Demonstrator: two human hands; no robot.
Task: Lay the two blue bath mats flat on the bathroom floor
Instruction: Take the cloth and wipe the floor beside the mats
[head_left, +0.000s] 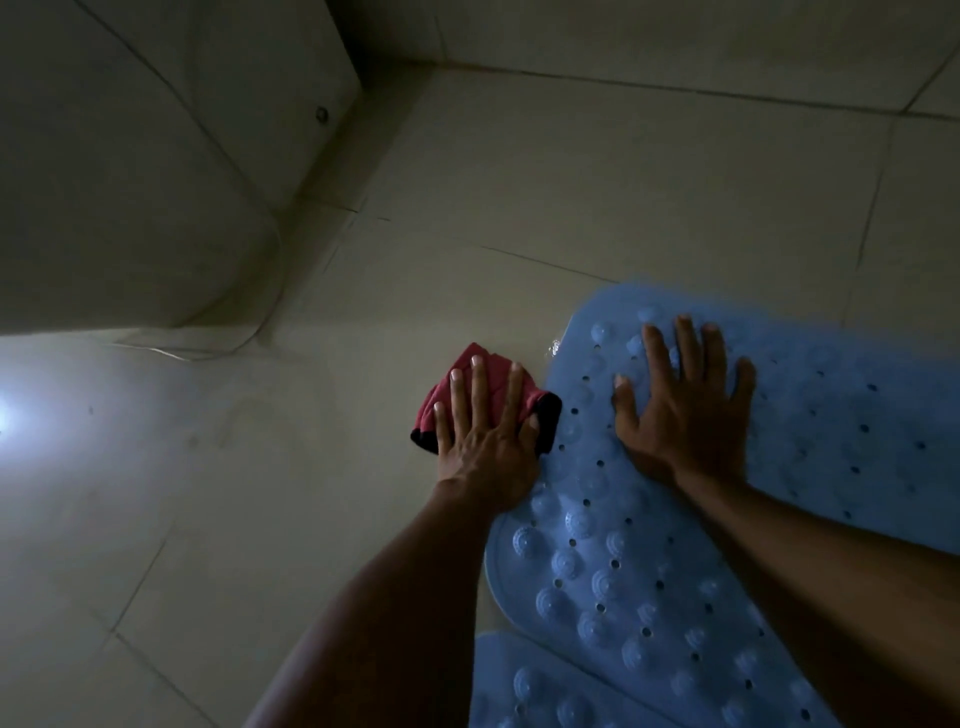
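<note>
Step in hand: pressing the first mat down, by my read. Right hand (680, 410) lies flat, fingers spread, palm on the upper blue mat (649, 519); nothing gripped. Left hand (483, 441) also flat and spread, pressing a red cloth (475, 397) onto the floor tiles (571, 182) just beside the mat's edge; heel of the hand touches or overlaps that edge, can't tell which. Hands near each other, not touching. Mat runs from under the right palm back toward the body, studded side up, looks mostly flat. Second blue mat (535, 686) sits below both forearms, its edge tucked under or against the first. Next probably: smooth the far corner, then square up the second mat. Low light, details soft.
</note>
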